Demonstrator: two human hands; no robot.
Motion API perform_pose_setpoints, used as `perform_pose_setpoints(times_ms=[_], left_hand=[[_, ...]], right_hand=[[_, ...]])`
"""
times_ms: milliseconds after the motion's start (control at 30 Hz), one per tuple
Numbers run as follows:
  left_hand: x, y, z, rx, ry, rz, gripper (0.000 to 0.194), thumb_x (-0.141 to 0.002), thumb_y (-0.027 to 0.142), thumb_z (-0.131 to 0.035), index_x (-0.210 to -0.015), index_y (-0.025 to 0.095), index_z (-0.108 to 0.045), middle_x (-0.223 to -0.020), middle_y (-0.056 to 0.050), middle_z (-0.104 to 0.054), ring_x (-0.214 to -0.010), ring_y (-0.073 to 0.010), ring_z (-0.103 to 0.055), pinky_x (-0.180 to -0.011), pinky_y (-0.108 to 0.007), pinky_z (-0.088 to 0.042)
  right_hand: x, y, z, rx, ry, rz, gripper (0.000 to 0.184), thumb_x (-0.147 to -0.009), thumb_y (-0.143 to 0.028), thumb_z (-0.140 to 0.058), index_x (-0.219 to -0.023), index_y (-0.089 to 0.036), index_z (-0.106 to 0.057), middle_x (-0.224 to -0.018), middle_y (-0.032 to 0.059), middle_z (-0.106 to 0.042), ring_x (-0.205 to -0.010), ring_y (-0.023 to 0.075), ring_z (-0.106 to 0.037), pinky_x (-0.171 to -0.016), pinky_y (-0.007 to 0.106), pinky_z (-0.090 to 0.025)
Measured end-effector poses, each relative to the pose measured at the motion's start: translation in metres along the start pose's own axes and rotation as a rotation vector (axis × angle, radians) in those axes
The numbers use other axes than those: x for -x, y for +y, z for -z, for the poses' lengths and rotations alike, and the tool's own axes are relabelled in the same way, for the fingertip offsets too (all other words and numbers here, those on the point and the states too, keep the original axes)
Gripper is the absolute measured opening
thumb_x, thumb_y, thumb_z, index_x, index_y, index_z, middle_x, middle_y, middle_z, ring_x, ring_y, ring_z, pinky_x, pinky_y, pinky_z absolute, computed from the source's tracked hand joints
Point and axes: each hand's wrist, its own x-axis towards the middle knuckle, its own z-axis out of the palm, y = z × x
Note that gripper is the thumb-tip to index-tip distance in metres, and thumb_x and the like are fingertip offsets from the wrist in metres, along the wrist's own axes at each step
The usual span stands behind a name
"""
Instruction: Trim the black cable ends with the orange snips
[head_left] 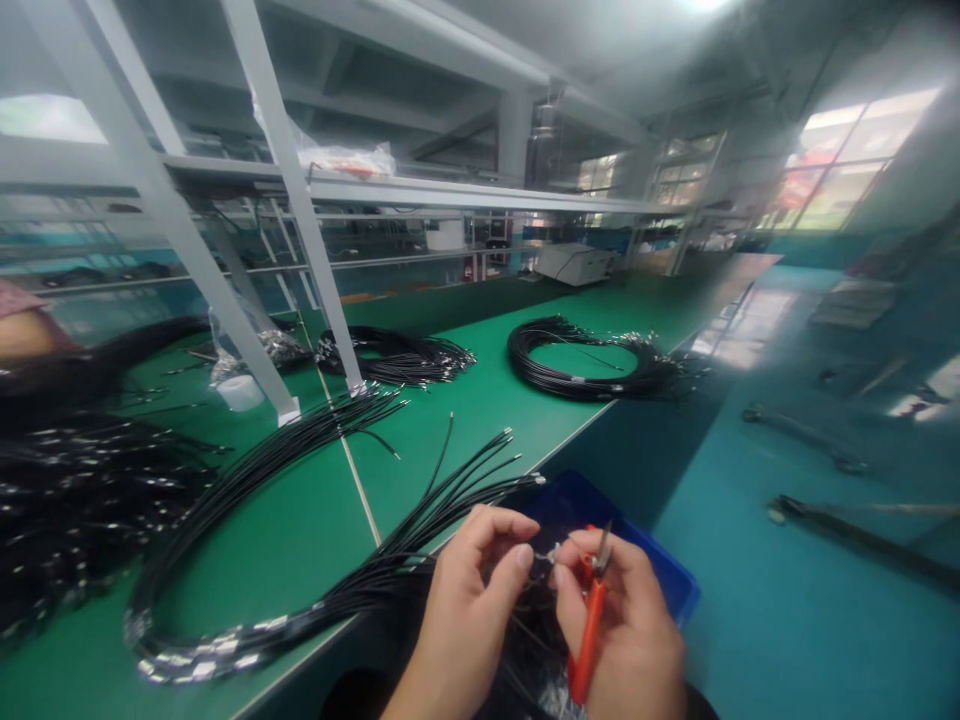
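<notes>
Head view: right fingers (566, 600) grasp snips (589, 640) and apparently pinch a blurred part (546, 556) at 5 o'clock, left fingers (511, 575) curled beside it, hold unclear; with blades so close, a fingertip could get nicked, or a slack pinch drop it.

The left hand (480, 600) is beside the right hand (626, 610), with cutters (589, 645) in the right; a bin (684, 592) sits behind and below both. Left of them, a curved cable bundle (247, 640) lies on the workbench (285, 540), a cable pile (82, 500) farther left. Beyond lie two coils, the left one (412, 358) behind an upright (311, 220), the right one (540, 375) before a box (576, 264)
</notes>
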Motion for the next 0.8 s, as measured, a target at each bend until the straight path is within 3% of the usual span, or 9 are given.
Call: perform_pose_setpoints(times_ms=[133, 200, 300, 400, 467, 667, 800], left_hand=[[0.005, 0.005, -0.002, -0.42, 0.048, -0.327, 0.023, -0.078, 0.012, -0.054, -0.087, 0.025, -0.072, -0.092, -0.008, -0.064, -0.075, -0.0188, -0.061, -0.066, -0.025, -0.045], [0.006, 0.004, -0.003, -0.515, 0.119, -0.384, 0.022, -0.078, 0.014, -0.055, -0.081, 0.026, -0.073, -0.092, -0.009, -0.067, -0.078, -0.0214, -0.062, -0.068, -0.026, -0.045], [0.007, 0.001, -0.002, -0.419, 0.111, -0.233, 0.018, -0.077, 0.015, -0.057, -0.078, 0.025, -0.072, -0.088, -0.008, -0.068, -0.075, -0.0217, -0.062, -0.065, -0.026, -0.045], [0.007, -0.001, -0.001, -0.161, -0.114, -0.017, 0.012, -0.077, 0.017, -0.059, -0.082, 0.022, -0.068, -0.077, -0.004, -0.068, -0.068, -0.0197, -0.061, -0.063, -0.024, -0.046], [0.007, -0.002, -0.002, -0.058, -0.176, 0.037, 0.01, -0.078, 0.018, -0.058, -0.081, 0.019, -0.067, -0.074, -0.004, -0.068, -0.069, -0.0192, -0.061, -0.065, -0.024, -0.046], [0.008, -0.006, -0.009, 0.04, -0.081, 0.122, 0.012, -0.074, 0.017, -0.059, -0.062, 0.016, -0.062, -0.059, 0.001, -0.059, -0.054, -0.012, -0.051, -0.053, -0.02, -0.04], [0.006, -0.009, -0.01, 0.172, -0.037, 0.219, 0.019, -0.073, 0.022, -0.061, -0.057, 0.015, -0.054, -0.05, 0.005, -0.048, -0.044, -0.0073, -0.04, -0.043, -0.017, -0.032]], right_hand=[[0.0, -0.001, 0.001, 0.037, 0.043, 0.033, 0.017, -0.075, -0.028, -0.064, -0.091, -0.025, -0.06, -0.076, 0.0006, -0.068, -0.067, 0.0168, -0.065, -0.065, 0.024, -0.048], [0.0, -0.001, 0.002, 0.044, 0.053, 0.054, 0.017, -0.074, -0.028, -0.065, -0.09, -0.025, -0.061, -0.075, 0.0005, -0.068, -0.067, 0.0172, -0.065, -0.065, 0.024, -0.048], [-0.002, -0.001, 0.003, 0.022, 0.046, 0.084, 0.016, -0.076, -0.026, -0.063, -0.091, -0.024, -0.06, -0.075, 0.0004, -0.066, -0.067, 0.0172, -0.064, -0.067, 0.026, -0.049], [-0.004, 0.001, 0.005, -0.017, 0.032, 0.083, 0.015, -0.077, -0.026, -0.063, -0.091, -0.024, -0.059, -0.076, 0.0011, -0.067, -0.068, 0.0184, -0.065, -0.066, 0.028, -0.05], [-0.006, 0.002, 0.007, 0.031, 0.033, 0.143, 0.014, -0.077, -0.025, -0.062, -0.09, -0.025, -0.059, -0.077, 0.0016, -0.068, -0.068, 0.0197, -0.065, -0.064, 0.03, -0.051], [-0.021, 0.004, 0.012, 0.338, -0.145, 0.783, 0.034, -0.076, -0.005, -0.057, -0.104, -0.023, -0.051, -0.069, 0.0034, -0.064, -0.06, 0.0203, -0.057, -0.06, 0.035, -0.045], [-0.026, 0.006, 0.011, 0.415, -0.205, 0.892, 0.03, -0.077, -0.007, -0.056, -0.104, -0.019, -0.05, -0.067, 0.0054, -0.064, -0.06, 0.0216, -0.055, -0.061, 0.038, -0.044]])
